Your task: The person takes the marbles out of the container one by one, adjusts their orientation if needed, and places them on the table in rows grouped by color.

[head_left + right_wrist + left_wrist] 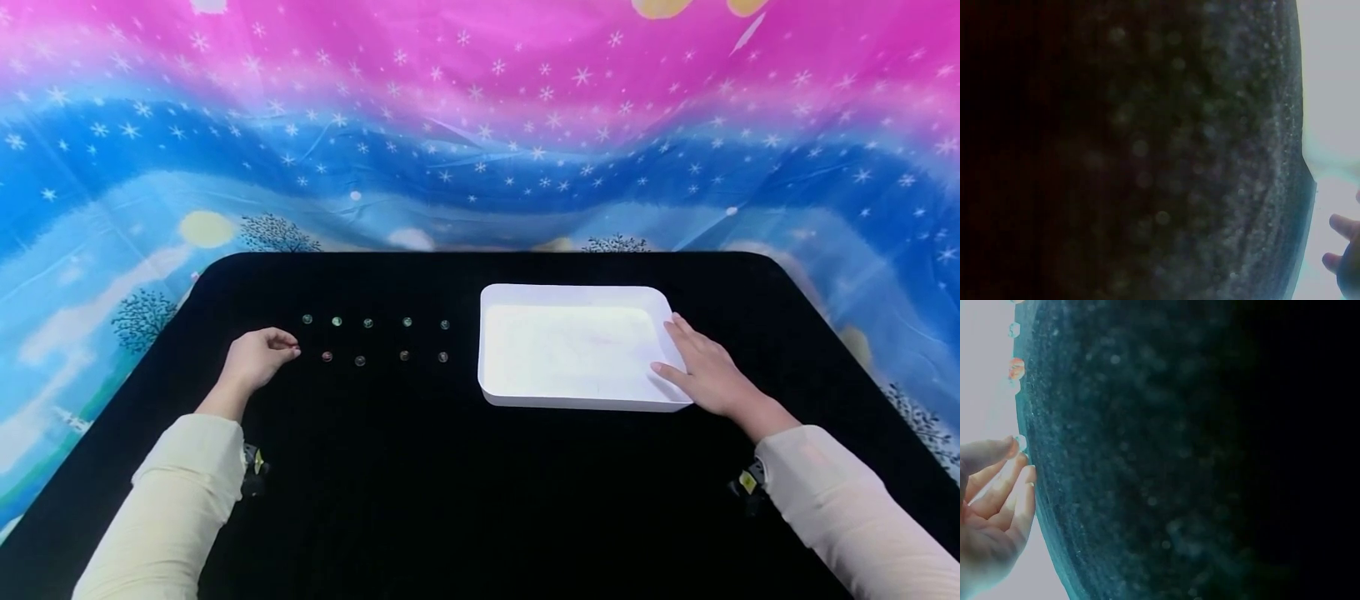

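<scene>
At the left end of two rows of small beads, my left hand [258,360] holds thumb and fingertips together. In the left wrist view, a small orange bead [1014,448] is pinched at the thumb tip, beside a clear bead [1021,442]. A greenish bead [337,322] and several others form the far row. The near row holds a reddish bead [327,357] and a few more. My right hand [701,367] rests on the right rim of a white rectangular tray [570,402], fingers fairly straight, thumb reaching over the inner side.
Everything lies on a black-covered table [450,500] with rounded far corners. Behind it hangs a pink and blue snowflake cloth [450,125]. The tray stands upright, right of the bead rows. Small dark devices sit under both wrists.
</scene>
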`<state>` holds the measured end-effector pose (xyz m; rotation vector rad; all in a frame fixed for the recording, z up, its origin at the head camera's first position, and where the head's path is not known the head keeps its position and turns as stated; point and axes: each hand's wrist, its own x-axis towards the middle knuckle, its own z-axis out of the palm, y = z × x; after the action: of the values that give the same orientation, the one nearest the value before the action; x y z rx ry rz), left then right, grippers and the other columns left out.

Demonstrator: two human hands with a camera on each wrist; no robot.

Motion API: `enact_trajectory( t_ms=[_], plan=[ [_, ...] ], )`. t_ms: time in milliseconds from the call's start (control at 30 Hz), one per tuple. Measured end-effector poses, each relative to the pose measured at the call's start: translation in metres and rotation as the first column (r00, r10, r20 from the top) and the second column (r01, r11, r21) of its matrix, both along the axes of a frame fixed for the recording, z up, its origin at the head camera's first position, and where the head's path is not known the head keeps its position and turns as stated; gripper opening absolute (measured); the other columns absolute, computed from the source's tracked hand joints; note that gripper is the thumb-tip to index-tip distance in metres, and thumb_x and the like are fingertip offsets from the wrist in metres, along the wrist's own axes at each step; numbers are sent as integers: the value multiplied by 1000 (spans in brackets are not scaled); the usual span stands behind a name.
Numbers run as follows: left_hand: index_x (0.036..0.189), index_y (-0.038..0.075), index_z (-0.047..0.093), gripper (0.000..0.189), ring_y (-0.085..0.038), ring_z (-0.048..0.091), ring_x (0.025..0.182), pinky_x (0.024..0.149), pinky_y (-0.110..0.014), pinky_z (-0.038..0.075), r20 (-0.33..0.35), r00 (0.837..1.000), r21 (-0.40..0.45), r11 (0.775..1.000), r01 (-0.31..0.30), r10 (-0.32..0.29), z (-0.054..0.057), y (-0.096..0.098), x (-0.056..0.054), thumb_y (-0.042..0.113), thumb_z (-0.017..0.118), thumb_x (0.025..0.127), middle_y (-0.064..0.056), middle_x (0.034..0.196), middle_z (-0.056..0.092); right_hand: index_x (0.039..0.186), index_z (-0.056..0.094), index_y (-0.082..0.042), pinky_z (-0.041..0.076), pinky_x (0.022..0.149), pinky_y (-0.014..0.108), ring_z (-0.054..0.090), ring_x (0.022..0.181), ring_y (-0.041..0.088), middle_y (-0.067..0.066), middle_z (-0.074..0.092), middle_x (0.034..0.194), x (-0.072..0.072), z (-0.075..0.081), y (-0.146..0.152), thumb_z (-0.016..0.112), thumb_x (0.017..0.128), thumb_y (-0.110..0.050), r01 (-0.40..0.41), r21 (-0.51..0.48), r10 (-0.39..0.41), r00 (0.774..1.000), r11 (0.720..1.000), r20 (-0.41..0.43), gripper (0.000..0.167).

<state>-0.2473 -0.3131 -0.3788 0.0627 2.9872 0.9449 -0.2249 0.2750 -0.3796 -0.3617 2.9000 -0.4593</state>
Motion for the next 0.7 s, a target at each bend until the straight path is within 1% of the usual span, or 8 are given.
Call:
enact_trajectory(
  t_ms=[167,300,467,700],
  plan=[
    [92,-4,58,16,-30,55,78,71,-45,38,1,1000,-22,1000,-11,11,0,0,1,8,54,83,-16,84,61,136,2,3,6,91,61,4,123,44,23,-6,140,-1,0,1,37,89,-46,-2,0,2,1000,1000,-8,77],
    [92,-5,57,16,-30,55,78,72,-45,38,11,1000,-21,1000,-21,21,0,-1,2,7,54,83,-16,84,61,136,2,3,6,91,61,4,124,43,23,-6,140,-1,0,1,37,89,-46,-5,-2,5,1000,1000,-15,77],
    [91,-5,58,16,-30,55,78,72,-45,38,32,999,-30,999,-22,23,-1,-2,1,7,55,82,-16,83,62,136,1,3,6,91,61,3,124,43,23,-5,140,-1,1,0,36,89,-47,-10,-6,10,1000,1000,-16,77],
    [91,-6,58,17,-30,55,78,73,-44,38,37,999,-54,998,-9,11,-1,0,0,7,56,81,-17,84,61,136,2,3,6,91,61,4,124,43,23,-6,140,-1,0,1,37,89,-46,-6,-9,6,1000,1000,-7,77]
  ],
)
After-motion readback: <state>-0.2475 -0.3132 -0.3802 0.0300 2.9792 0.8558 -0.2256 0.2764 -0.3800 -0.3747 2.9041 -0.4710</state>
